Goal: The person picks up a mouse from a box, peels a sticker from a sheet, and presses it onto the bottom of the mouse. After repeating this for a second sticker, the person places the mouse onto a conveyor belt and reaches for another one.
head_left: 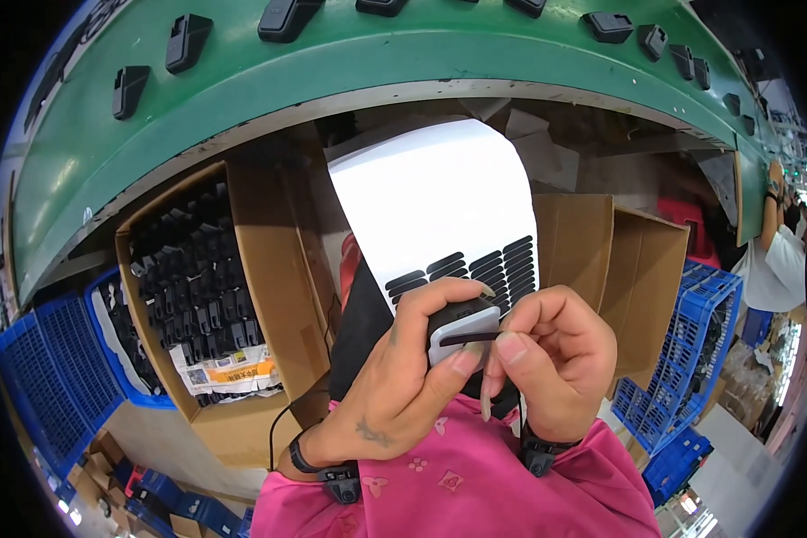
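Note:
My left hand [390, 390] is wrapped round a small black plastic housing [458, 314] with a pale grey face, held above my lap. A dark rounded strip [464, 339] lies across that face. Thumb and fingers of my right hand [560, 363] pinch together at the strip's right end, right beside the housing. Beyond my hands, a white sticker sheet [435, 193] rests at a slant, with rows of black oval stickers [489, 271] along its near part. My left fingers cover some of the sheet's near edge.
Several black housings [188, 43] stand on the green workbench [377, 67] ahead. To the left, a cardboard box [273, 269] holds many black housings beside blue crates [54, 377]. An open cardboard box [637, 296] and a blue crate [668, 394] stand right. Another person's arm [771, 211] shows far right.

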Available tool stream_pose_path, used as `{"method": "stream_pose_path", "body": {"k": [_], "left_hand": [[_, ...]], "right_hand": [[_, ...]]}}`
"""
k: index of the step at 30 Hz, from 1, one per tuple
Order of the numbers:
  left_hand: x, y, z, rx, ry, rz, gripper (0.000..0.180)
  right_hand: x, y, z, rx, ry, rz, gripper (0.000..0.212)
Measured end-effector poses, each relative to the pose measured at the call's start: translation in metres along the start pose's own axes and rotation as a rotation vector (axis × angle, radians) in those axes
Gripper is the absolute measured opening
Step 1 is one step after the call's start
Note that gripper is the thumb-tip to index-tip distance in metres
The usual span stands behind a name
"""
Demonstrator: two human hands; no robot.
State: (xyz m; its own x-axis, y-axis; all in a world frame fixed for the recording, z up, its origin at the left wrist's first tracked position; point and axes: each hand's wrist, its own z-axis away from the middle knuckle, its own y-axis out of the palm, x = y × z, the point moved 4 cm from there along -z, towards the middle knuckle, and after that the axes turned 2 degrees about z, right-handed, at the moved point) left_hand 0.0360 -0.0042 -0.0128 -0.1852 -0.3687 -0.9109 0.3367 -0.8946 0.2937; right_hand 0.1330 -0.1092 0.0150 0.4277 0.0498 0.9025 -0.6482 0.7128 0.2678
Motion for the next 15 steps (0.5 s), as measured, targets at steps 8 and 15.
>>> {"method": "stream_pose_path", "body": {"k": [8,15], "left_hand": [[-0.0017,-0.0002,-0.0004,0.002,-0.004,-0.046,0.044],[0.0009,-0.0014,0.0009,-0.027,0.028,-0.138,0.044]], "right_hand": [[-0.0014,-0.0002,-0.0020,-0.007,-0.003,-0.007,0.012],[-0.0067,0.0013,-0.0022,-0.040,-0.039,-0.007,0.010]]}}
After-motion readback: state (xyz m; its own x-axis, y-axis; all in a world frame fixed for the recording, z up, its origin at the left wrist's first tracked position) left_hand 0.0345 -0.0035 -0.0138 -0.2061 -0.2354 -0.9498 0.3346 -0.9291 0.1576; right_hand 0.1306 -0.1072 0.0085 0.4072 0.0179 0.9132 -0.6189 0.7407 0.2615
